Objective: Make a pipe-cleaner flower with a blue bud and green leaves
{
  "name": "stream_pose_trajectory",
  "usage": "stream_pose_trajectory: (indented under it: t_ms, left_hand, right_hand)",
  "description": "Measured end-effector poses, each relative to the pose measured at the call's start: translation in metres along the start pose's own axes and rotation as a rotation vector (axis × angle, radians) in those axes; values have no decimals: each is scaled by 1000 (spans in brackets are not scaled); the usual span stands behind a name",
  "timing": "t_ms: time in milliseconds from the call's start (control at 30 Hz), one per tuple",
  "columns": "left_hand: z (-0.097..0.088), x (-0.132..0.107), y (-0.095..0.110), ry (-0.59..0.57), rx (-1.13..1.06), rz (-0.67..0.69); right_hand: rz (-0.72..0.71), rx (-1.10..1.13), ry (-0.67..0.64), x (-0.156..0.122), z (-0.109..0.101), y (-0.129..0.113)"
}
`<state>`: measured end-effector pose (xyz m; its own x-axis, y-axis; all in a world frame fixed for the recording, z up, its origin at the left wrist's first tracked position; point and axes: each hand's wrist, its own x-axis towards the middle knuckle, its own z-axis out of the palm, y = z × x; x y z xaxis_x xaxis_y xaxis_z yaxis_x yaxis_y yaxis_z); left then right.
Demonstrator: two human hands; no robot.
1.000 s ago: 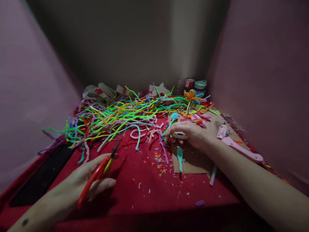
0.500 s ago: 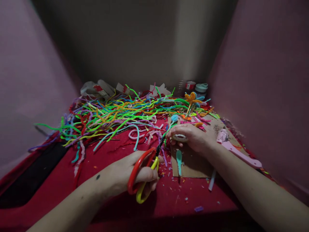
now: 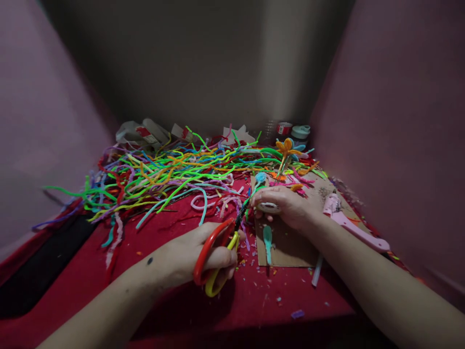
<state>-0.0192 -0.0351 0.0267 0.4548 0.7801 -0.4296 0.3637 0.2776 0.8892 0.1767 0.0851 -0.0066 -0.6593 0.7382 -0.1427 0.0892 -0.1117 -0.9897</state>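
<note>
My left hand [image 3: 214, 257] is closed around the handles of scissors [image 3: 209, 252], one loop red and the other yellow. Their dark blades point up and away, up against a fuzzy pipe cleaner piece [image 3: 260, 178] with a light blue rounded end. That piece is pinched in the fingers of my right hand [image 3: 279, 201]; the fingertips are partly hidden. Under the right palm shows a pale round disc-like object [image 3: 269, 207], its kind unclear. Below, a teal spoon-shaped fuzzy piece [image 3: 268, 240] lies on a cardboard sheet [image 3: 290, 252].
A large tangle of colourful pipe cleaners [image 3: 174, 169] spreads across the red cloth [image 3: 163, 315]. An orange pipe cleaner flower [image 3: 286, 148] is at the back. A pink glue gun [image 3: 358, 232] lies right, a glue stick [image 3: 317, 271] near my right forearm. Small clippings are scattered about.
The whole view has shifted slightly to the left. Both hands keep nearly the same pose, the scissors still at the pipe cleaner piece.
</note>
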Motion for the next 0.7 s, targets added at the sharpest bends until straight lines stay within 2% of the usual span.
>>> stream_pose_trajectory:
  t_ms: [167,400,500,600,700]
  left_hand:
    - [-4,2,1,128,161,29]
    - [-11,-1,-9,176,287,-5]
    - [-12,-3,-10,126,236,-13]
    - [-13,-7,-8,5,103,-71]
    - [-14,-9,-10,-92,67,-98]
  right_hand:
    - [16,42,31,1,1,-2]
    - [22,47,21,0,0,-3]
    - [26,68,14,1,-2,-1]
    - [13,94,29,2,-2,0]
    - [15,124,52,2,1,-1]
